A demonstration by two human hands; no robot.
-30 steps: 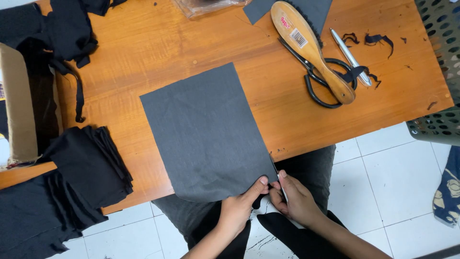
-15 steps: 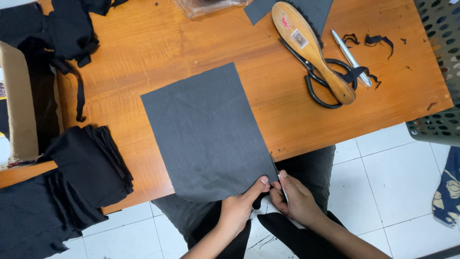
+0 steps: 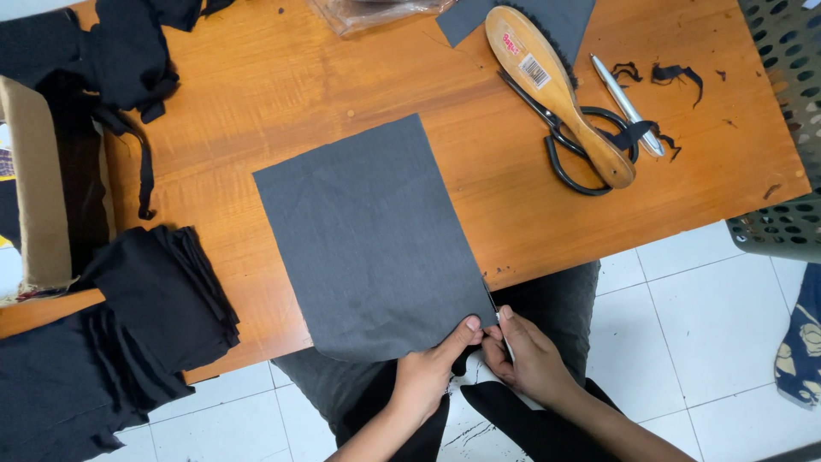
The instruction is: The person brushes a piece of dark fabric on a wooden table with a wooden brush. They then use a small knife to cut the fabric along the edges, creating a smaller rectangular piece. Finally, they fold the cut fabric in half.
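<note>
A dark grey rectangular fabric piece lies flat on the wooden table, its near end hanging over the table's front edge. My left hand pinches the near right corner of the fabric with thumb on top. My right hand meets it at the same corner, fingers closed on the fabric's edge and on a small pale strip there. Both hands are below the table edge, above my lap.
Black-handled scissors, a wooden shoe-sole form and a silver pen lie at the right. Black fabric stacks sit at the left beside a cardboard box. A grey perforated basket stands at the right. White floor tiles below.
</note>
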